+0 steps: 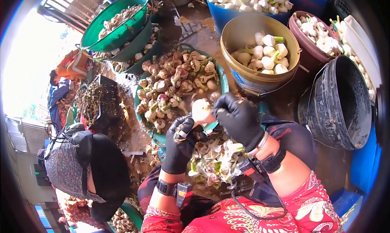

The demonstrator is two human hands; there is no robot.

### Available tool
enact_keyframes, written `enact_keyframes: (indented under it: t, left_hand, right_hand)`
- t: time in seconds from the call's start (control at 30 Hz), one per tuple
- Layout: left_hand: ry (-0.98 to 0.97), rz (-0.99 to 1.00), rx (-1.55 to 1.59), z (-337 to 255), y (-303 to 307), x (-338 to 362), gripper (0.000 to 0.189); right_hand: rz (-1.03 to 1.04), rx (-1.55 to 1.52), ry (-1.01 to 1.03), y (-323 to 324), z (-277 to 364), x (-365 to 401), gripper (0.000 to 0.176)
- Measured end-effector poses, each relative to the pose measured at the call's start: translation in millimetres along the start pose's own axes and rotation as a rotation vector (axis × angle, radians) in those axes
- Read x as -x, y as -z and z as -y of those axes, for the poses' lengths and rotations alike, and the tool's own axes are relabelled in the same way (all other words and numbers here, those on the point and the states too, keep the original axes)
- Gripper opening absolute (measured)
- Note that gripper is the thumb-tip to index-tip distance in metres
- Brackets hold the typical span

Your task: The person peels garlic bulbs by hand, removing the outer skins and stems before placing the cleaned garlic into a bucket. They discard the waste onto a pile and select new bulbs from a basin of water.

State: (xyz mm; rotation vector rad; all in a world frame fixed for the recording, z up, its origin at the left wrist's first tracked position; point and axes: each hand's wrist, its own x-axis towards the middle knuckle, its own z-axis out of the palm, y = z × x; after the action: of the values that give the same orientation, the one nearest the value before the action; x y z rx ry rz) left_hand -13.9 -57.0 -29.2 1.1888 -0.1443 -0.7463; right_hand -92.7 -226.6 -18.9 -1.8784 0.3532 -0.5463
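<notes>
In the head view my left hand (181, 137), in a black glove, is closed around the lower end of a pale garlic bulb (202, 111). My right hand (239, 118), also gloved in black, is at the bulb's right side with its fingers curled together; what they pinch is hidden. Beyond the hands, a green basin (224, 80) holds a heap of unpeeled garlic bulbs (166, 86) with dirty brownish skins. Below the hands lies a pile of peeled garlic skins (216, 162), white with some green bits.
A yellow bucket (231, 42) of cleaned garlic stands ahead right, beside a tilted black bucket (325, 107). Blue tub (217, 13) and maroon tub (302, 33) hold more white bulbs. Stacked green basins (91, 40) and a black crate (109, 99) are left. Another person (81, 168) sits close left.
</notes>
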Motion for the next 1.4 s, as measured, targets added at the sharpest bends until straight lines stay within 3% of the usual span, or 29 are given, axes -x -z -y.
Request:
enact_keyframes:
  t: [0.07,0.1,0.13,0.23,0.27,0.3,0.33,0.37,0.4,0.47,0.5,0.53,0.57,0.6,0.63,0.67,0.73,0.87,0.93,0.97,1.0,1.03,1.07,1.17,1.23,1.27,1.33,1.4]
  left_hand:
    - [-0.006,-0.004,0.005,-1.0,2.1,-1.2,0.030]
    - [-0.009,-0.032,0.033,-4.9,-4.2,0.0,0.029]
    - [-0.010,-0.030,0.027,-5.0,-3.6,-1.0,0.029]
    - [-0.020,0.098,-0.030,-10.5,-6.4,-14.7,0.030]
    - [-0.032,0.191,-0.080,-18.7,-12.2,-25.7,0.029]
    - [-0.178,0.278,-0.103,-26.3,-30.2,-35.3,0.029]
    - [-0.433,0.262,-0.463,-47.2,-60.2,-35.1,0.030]
    - [-0.411,0.265,-0.428,-58.1,-68.2,-47.4,0.030]
    - [-0.206,0.362,0.091,-68.3,-77.0,-58.1,0.034]
    - [-0.247,0.280,0.008,-78.6,-81.1,-57.3,0.039]
    - [-0.189,0.261,-0.033,-69.5,-62.7,-64.5,0.037]
    - [-0.162,0.236,-0.174,-51.6,-36.9,-73.5,0.036]
    - [-0.159,0.165,-0.543,-30.5,-14.3,-75.2,0.029]
    - [-0.001,0.086,-0.712,6.0,29.8,-91.2,0.021]
    - [-0.364,0.179,-1.444,31.5,60.4,-86.2,0.024]
    - [-0.192,0.237,-1.699,45.1,73.6,-82.8,0.028]
    - [-0.055,0.160,-1.494,71.2,83.0,-87.0,0.033]
    - [-0.244,0.134,-1.424,113.9,83.3,-148.6,0.053]
    - [-0.141,0.177,-1.478,126.3,73.7,-182.8,0.067]
    - [-0.065,0.140,-1.501,136.4,71.6,-194.1,0.069]
    - [0.010,0.103,-1.523,147.4,71.3,-205.6,0.072]
    - [-0.040,0.067,-1.544,164.2,79.6,-211.3,0.075]
    - [0.012,0.137,-1.531,186.6,101.3,-225.3,0.078]
    - [0.060,0.127,-1.539,182.5,99.0,-201.8,0.069]
    - [0.334,-0.003,-0.533,167.9,96.2,-178.1,0.038]
    - [0.364,0.027,-0.318,154.5,92.7,-166.9,0.035]
    - [0.338,0.160,-0.078,127.2,96.3,-145.9,0.044]
    - [0.168,0.004,-0.139,68.5,42.0,-95.5,0.048]
  right_hand:
    - [-0.179,-0.128,-0.212,13.6,-5.6,-11.9,0.005]
    - [-0.312,-0.321,-0.223,15.5,-17.5,-18.8,0.004]
    - [-0.316,-0.325,-0.221,17.1,-21.6,-16.9,0.004]
    - [0.088,-0.056,-0.318,28.8,-10.4,-9.2,0.008]
    - [0.083,-0.053,-0.320,26.6,-15.0,-6.7,0.008]
    - [0.351,0.122,-0.174,19.6,-24.1,-2.0,0.012]
    - [0.619,0.294,-0.021,14.6,-29.5,2.4,0.016]
    - [0.676,0.284,-0.040,18.3,-27.4,4.3,0.025]
    - [0.685,0.283,-0.048,21.8,-27.3,4.3,0.025]
    - [0.272,0.282,-0.123,29.9,-28.3,-0.8,0.024]
    - [0.217,0.284,-0.172,40.4,-20.5,-6.4,0.025]
    - [0.161,0.286,-0.220,52.2,-10.4,-10.9,0.026]
    - [0.121,0.253,-0.226,59.4,-4.6,-12.7,0.026]
    - [0.123,0.254,-0.228,62.5,-4.0,-13.3,0.026]
    - [0.109,0.182,-0.220,64.0,-4.8,-12.7,0.026]
    - [0.095,0.109,-0.215,64.3,-4.9,-11.6,0.027]
    - [0.101,0.079,-0.243,61.2,-0.5,-10.1,0.025]
    - [0.001,0.101,-0.171,56.5,2.9,-16.5,0.023]
    - [0.073,0.000,-0.321,59.5,8.4,-19.6,0.029]
    - [0.071,-0.069,-0.400,59.0,8.7,-20.3,0.030]
    - [0.077,0.001,-0.356,59.3,6.6,-22.1,0.032]
    - [0.060,0.024,-0.312,58.5,5.1,-23.3,0.032]
    - [0.047,0.044,-0.271,57.3,4.4,-24.8,0.033]
    - [0.110,-0.001,-0.386,58.7,8.7,-31.7,0.032]
    - [0.117,-0.046,-0.394,58.0,9.2,-30.3,0.032]
    - [0.124,-0.082,-0.398,57.3,9.2,-29.2,0.032]
    - [0.089,-0.059,-0.275,48.0,-0.6,-24.1,0.029]
    - [0.154,-0.116,-0.425,35.3,-3.4,-18.7,0.032]
